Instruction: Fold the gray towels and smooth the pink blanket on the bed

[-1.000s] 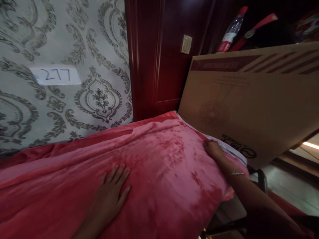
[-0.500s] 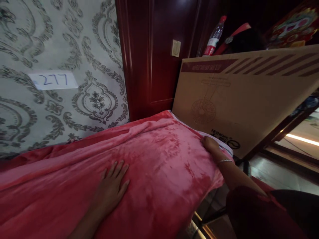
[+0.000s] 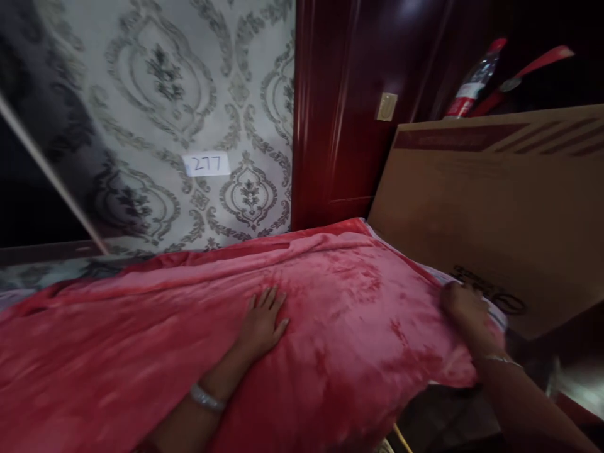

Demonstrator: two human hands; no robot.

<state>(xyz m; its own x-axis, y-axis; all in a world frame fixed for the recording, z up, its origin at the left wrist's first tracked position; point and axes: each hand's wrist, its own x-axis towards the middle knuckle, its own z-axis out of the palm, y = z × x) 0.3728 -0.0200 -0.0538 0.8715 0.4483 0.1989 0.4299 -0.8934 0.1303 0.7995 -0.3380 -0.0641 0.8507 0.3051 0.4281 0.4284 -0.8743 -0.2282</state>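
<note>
A plush red-pink blanket (image 3: 340, 327) spreads across most of the lower view, with soft folds along its far side. My left hand (image 3: 264, 318) lies flat on its middle, fingers stretched out and slightly apart. At the blanket's right edge, where a pale trim shows, my right hand (image 3: 465, 308) has its fingers curled around the fabric; the fingertips are partly hidden and a little blurred.
Behind the blanket rise patterned wallpaper with a paper label (image 3: 207, 164) reading 277, and a dark red wooden panel (image 3: 349, 145). A large cardboard box (image 3: 481, 207) stands close to the right edge, a bottle (image 3: 474, 82) behind it. A dark screen-like panel (image 3: 38, 182) is at left.
The view has swung left, so wall, box and blanket sit further right in the picture. My left hand stays flat on the blanket and my right hand keeps hold of its edge.
</note>
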